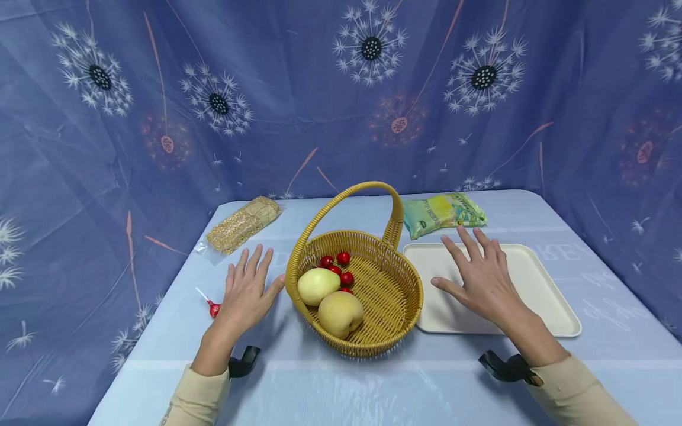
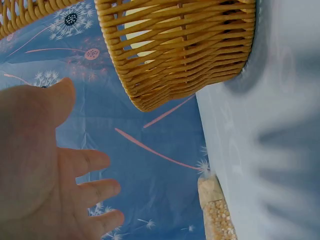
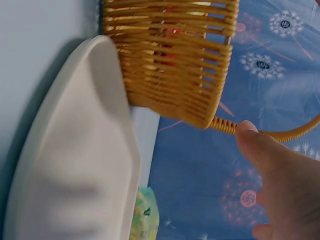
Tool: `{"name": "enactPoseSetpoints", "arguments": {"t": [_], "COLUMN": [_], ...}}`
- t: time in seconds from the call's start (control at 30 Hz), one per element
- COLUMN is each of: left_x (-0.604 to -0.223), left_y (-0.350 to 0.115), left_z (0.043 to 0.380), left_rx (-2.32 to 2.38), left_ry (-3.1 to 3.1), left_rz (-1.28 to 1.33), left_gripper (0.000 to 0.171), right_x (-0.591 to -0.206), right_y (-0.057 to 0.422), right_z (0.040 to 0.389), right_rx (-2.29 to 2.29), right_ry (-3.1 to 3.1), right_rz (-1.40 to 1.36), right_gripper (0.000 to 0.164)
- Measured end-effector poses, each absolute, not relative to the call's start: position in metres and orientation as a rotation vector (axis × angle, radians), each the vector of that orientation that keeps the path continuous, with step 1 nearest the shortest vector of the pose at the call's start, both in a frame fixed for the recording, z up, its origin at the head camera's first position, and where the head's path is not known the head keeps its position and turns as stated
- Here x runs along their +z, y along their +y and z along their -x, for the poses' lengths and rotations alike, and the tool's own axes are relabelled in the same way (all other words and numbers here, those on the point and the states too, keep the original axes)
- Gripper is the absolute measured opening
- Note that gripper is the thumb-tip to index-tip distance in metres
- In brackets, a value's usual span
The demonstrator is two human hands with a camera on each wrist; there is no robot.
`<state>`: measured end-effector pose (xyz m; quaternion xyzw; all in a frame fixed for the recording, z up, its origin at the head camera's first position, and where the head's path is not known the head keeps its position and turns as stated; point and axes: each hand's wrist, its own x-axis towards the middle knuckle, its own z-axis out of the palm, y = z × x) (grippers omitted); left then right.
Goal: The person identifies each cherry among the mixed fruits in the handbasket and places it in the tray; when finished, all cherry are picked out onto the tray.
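A yellow wicker basket (image 1: 383,302) with an arched handle stands mid-table. Inside it lie a pale yellow-green fruit (image 1: 318,286), a tan peach-like fruit (image 1: 340,315) and several small red cherry-like fruits (image 1: 347,278). My left hand (image 1: 247,302) hovers left of the basket, fingers spread and holding nothing, its thumb near the basket's rim. Over a cream tray (image 1: 549,302) on the right floats my right hand (image 1: 483,277), also spread and with nothing in it. In the left wrist view, the palm faces the basket's woven side (image 2: 185,50).
A clear bag of grain-like pieces (image 1: 245,225) lies at the back left. Beside the left hand is a red-wrapped lollipop (image 1: 214,308). Behind the tray sits a green and yellow packet (image 1: 444,213). A blue dandelion-print curtain (image 1: 298,106) hangs around the table.
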<state>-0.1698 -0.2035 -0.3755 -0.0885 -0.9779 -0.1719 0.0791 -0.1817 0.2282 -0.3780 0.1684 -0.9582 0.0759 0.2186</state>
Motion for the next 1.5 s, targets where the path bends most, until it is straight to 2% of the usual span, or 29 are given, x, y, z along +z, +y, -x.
{"name": "enactPoseSetpoints", "arguments": {"t": [0.77, 1.5], "left_x": [-0.383, -0.389], "left_y": [-0.199, -0.197], "left_z": [0.163, 0.163], "left_rx": [-0.887, -1.044], "left_ry": [-2.755, -2.771], "left_rz": [0.519, 0.556], "left_gripper": [0.064, 0.057], "right_x": [-0.347, -0.33], "right_y": [0.183, 0.137], "right_z": [0.187, 0.213], "right_rx": [0.378, 0.516], "right_ry": [-2.655, -2.577], "right_rz": [-0.731, -1.059], "right_gripper": [0.071, 0.055]}}
